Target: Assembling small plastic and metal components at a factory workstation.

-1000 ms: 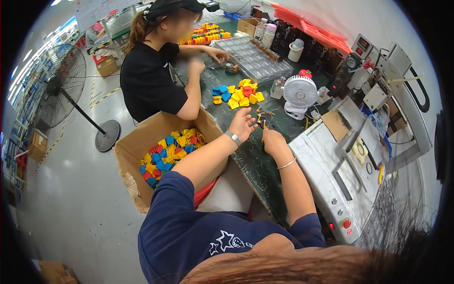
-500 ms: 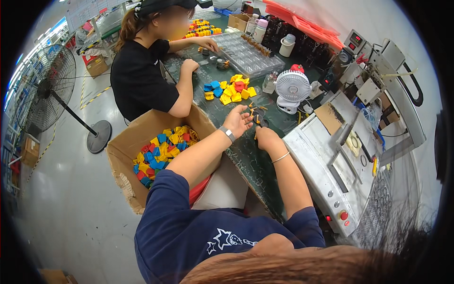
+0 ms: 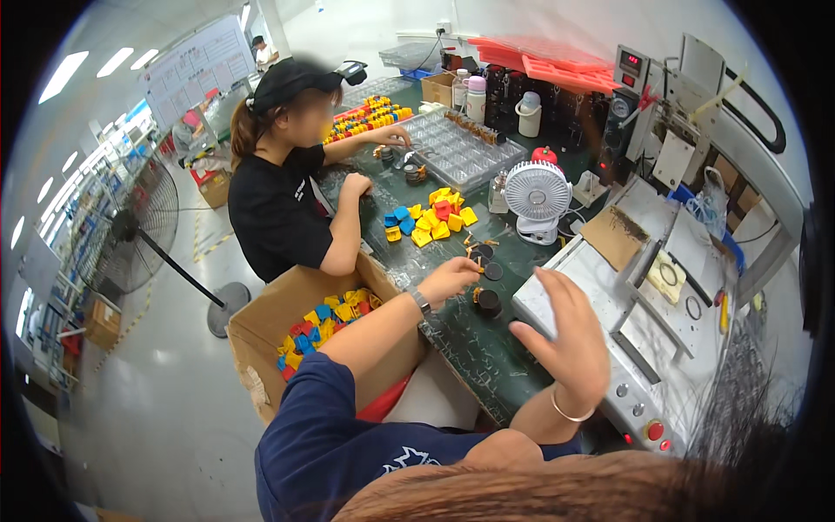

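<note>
My left hand point(image 3: 450, 281) is over the green table point(image 3: 487, 357), thumb and fingers pinched together beside small orange-brown pieces point(image 3: 474, 242). What sits between those fingertips is too small to make out. Close by lie flat black discs point(image 3: 492, 271), and a short black cylinder with an orange-brown part at its side point(image 3: 488, 303) rests nearer to me. My right hand point(image 3: 570, 339) is raised at the table's right side, by the machine's edge, fingers stretched and thumb apart, holding nothing. Beyond my left hand is a pile of yellow, blue and red plastic pieces point(image 3: 439, 216).
A white fan point(image 3: 537, 193) stands behind the discs. The white bench machine point(image 3: 600, 296) borders the table on the right. A cardboard box point(image 3: 252, 335) of coloured pieces is at left. A co-worker point(image 3: 283, 196) sits at the far left, hands near a clear compartment tray point(image 3: 461, 157).
My right hand has left the small parts, moving right and toward me, and is now open. The left hand's spread fingers have closed to a pinch. The black cylinder now shows on the table.
</note>
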`<state>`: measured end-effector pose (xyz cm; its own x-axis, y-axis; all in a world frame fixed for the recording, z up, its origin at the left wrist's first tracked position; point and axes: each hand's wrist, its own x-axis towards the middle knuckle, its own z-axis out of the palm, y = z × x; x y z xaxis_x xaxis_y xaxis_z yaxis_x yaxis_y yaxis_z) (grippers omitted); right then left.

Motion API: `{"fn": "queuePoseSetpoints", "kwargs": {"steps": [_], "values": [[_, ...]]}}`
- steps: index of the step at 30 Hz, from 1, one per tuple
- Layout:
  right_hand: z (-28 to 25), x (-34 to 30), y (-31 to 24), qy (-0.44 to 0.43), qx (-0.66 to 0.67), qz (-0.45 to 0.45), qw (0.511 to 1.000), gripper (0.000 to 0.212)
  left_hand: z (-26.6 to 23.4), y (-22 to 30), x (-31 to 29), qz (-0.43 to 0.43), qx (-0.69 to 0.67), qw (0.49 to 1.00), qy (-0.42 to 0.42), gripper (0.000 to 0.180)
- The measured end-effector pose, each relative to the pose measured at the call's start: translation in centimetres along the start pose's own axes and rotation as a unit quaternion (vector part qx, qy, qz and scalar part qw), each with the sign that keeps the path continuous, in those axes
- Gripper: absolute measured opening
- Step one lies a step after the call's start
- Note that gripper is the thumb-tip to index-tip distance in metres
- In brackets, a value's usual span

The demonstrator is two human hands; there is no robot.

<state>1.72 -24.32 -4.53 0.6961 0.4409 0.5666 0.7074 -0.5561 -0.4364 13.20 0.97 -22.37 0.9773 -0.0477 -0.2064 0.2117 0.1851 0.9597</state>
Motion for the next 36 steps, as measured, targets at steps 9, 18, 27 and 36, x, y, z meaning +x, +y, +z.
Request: {"fn": "queuePoseSetpoints", "kwargs": {"steps": [9, 18, 27, 36], "values": [[-4.2, -3.9, 0.0, -0.059, -0.011, -0.036, 0.998, 0.067, 0.8, 0.9, 8.0, 0.176, 0.666, 0.722, -0.058, 0.055], [-3.5, -2.7, -0.3, -0.146, 0.031, -0.095, 0.984, 0.065, 0.8, -0.1, 7.4, 0.309, 0.691, 0.653, 0.004, 0.038], [-3.2, -2.8, 0.1, -0.094, -0.018, -0.009, 0.995, 0.068, 6.8, 7.3, 0.6, 0.295, 0.271, 0.913, -0.08, 0.018], [8.4, 2.8, 2.2, -0.216, -0.012, 0.08, 0.973, 0.055, 2.4, 0.7, -4.8, 0.125, 0.03, 0.98, -0.15, 0.023]]}}
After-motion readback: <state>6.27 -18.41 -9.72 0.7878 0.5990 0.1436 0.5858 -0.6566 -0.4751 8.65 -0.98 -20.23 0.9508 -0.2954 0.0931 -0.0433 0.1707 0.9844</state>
